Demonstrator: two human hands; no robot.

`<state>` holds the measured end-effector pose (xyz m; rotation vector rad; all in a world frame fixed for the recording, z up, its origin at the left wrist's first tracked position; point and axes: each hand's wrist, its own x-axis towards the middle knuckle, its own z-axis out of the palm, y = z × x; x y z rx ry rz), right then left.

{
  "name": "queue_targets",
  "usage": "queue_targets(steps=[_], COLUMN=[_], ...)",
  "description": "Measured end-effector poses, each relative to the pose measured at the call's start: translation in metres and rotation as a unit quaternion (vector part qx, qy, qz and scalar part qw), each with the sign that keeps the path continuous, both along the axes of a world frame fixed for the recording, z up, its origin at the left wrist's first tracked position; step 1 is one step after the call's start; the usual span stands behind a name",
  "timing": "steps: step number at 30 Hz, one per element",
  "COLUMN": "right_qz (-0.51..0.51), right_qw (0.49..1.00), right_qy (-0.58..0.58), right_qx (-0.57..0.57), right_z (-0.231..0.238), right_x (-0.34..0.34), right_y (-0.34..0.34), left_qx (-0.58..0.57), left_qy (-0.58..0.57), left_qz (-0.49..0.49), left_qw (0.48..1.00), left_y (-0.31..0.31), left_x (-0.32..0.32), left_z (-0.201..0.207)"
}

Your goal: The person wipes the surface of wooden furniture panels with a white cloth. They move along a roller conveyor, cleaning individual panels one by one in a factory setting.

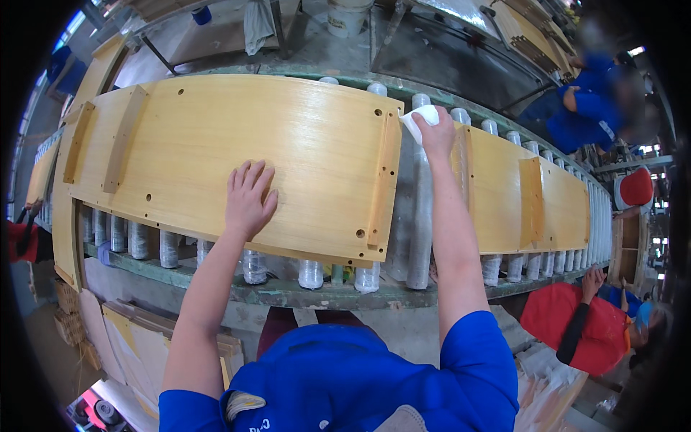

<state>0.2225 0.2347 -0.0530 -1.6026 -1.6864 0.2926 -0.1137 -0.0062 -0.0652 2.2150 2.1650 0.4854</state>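
Note:
A long varnished wooden panel (288,144) lies across the conveyor rollers in front of me, with small drilled holes and wooden cross strips near its ends. My left hand (250,196) rests flat on its face, fingers spread. At the panel's right end, my right hand (436,135) grips a white cloth (421,121) beside the far corner. The cross strip (386,176) on that end runs just left of my right forearm. A second wooden panel (504,183) with similar strips lies to the right, partly behind that forearm.
The plastic-wrapped rollers (419,216) sit in a green metal frame (295,294). A person in red (576,324) stands at the near right, and a person in blue (586,108) at the far right. A white bucket (348,18) stands beyond the conveyor. Boards (137,345) lean at the near left.

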Motion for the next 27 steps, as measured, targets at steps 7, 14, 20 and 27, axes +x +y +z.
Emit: queue_targets(steps=[7,14,20,27], right_qz=[0.017,0.026,0.024,0.026], right_qw=[1.000,0.999,0.998,0.998], right_qy=[0.018,0.030,0.048,0.055], right_qx=[-0.007,-0.015,-0.032,-0.031], right_z=[-0.001,-0.002,0.003,0.003], right_x=[0.009,0.017,0.017,0.018], right_y=[-0.046,-0.105,-0.137,-0.138], left_qx=[0.018,0.031,0.039,0.037], left_qy=[0.002,0.004,0.008,0.011], left_qz=[-0.005,-0.006,-0.003,-0.006], left_qw=[1.000,1.000,0.999,0.999], left_y=[-0.002,-0.003,-0.005,-0.005], left_x=[-0.001,0.000,-0.001,-0.001], left_z=[-0.003,-0.005,-0.007,-0.007])
